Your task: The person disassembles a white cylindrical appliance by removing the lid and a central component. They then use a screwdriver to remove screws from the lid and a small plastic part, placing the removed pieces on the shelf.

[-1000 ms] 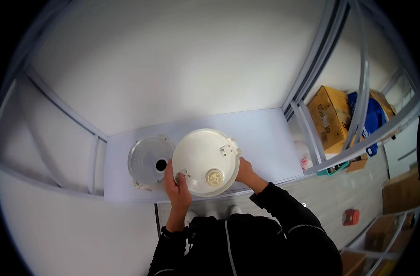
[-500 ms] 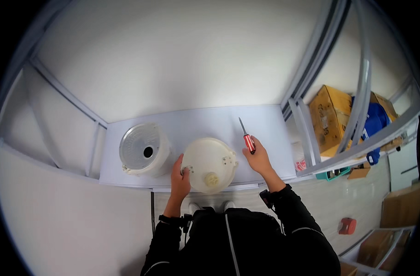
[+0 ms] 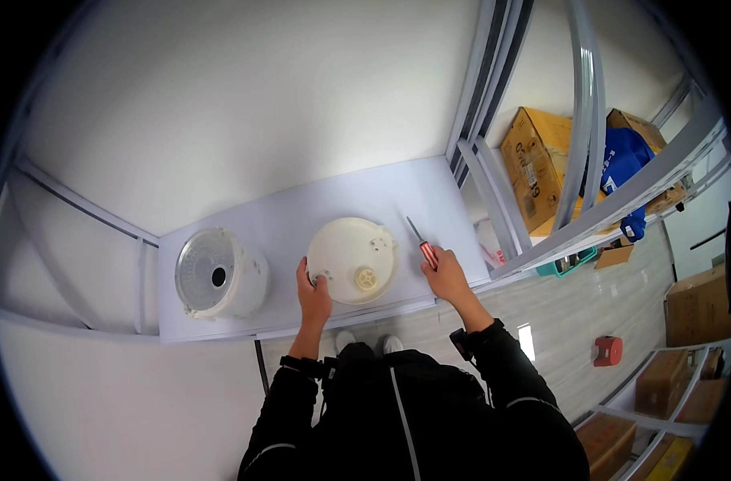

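Observation:
My left hand point(image 3: 314, 298) grips the left edge of a round off-white plastic cover point(image 3: 341, 256), its thumb resting on the face beside a small fitting. A cream ribbed knob point(image 3: 366, 279) sits low on that face, and another small metal fitting shows near the upper right rim. In my right hand point(image 3: 447, 276) is a screwdriver point(image 3: 427, 252) with a red and white handle, its fingers wrapped round the handle and the shaft slanting up and left, apart from the cover. Left of the cover, a white drum point(image 3: 249, 280) with a perforated metal inside and a dark centre hole lies on the bench.
The pale bench point(image 3: 285, 212) backs onto a white wall, with grey frame posts at both ends. Beyond the right posts are a yellow carton point(image 3: 534, 168), a blue bag point(image 3: 624, 160) and a teal crate point(image 3: 568, 263). A red stool point(image 3: 608, 351) stands on the floor near shelved boxes.
The whole view has turned and shifted, so the bench looks more tilted. My left hand still holds the cover and my right the screwdriver, which stays apart from it.

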`<state>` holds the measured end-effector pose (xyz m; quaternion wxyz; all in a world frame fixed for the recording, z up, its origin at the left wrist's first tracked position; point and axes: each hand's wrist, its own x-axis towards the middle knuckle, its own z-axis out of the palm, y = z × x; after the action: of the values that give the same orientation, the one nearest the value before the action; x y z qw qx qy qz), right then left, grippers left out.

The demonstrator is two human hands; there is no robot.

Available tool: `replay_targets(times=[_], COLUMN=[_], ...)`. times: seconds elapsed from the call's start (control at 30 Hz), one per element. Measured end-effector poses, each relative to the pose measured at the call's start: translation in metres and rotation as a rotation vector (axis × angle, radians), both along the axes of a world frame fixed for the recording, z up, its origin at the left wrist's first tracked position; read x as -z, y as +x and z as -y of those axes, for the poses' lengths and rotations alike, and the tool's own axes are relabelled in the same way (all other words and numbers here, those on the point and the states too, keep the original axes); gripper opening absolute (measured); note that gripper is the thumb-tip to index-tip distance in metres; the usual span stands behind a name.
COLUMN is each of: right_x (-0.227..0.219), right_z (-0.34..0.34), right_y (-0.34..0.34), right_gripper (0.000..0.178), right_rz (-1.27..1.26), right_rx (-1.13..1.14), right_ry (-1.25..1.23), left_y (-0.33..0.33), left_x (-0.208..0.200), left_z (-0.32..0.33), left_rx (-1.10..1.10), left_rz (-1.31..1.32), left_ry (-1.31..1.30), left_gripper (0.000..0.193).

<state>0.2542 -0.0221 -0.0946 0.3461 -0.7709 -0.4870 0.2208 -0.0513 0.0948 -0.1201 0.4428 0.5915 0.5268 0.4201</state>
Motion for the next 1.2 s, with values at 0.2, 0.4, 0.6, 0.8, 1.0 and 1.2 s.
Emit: replay_targets(times=[0.2,0.4,0.6,0.8,1.0,1.2], right_x=[0.039,0.040,0.041,0.006,-0.066,-0.102], right_z=[-0.021,-0.046,-0.074,-0.077,-0.065,-0.045], right_y=[-0.022,-0.048,-0.056,-0.057,-0.055,-0.069], right_gripper=[0.047,0.042,0.045,0.041,0.047,0.052], right_rz=[0.117,0.313,0.427,0.468,0.151,0.255], right_rx=[-0.106,-0.194,-0.226,-0.123,-0.266,-0.557], right_ry=[-0.087,-0.047,-0.007,-0.005,0.194,0.258], left_y=[-0.012,-0.018,-0.023,-0.033,-0.025,0.006], left_x=[-0.012,-0.014,-0.023,-0.030,-0.046,-0.095], left_z=[0.002,-0.002,-0.001,-0.001,-0.004,0.004], left_rx=[-0.137,-0.202,-0.132,-0.133,-0.156,-0.058], left_rz=[0.087,0.259,0.288,0.219,0.176,0.209], left_ry=[-0.071,-0.037,-0.068,-0.060,0.011,0.082], left_gripper=[0.065,0.063,0.061,0.059,0.058,0.054])
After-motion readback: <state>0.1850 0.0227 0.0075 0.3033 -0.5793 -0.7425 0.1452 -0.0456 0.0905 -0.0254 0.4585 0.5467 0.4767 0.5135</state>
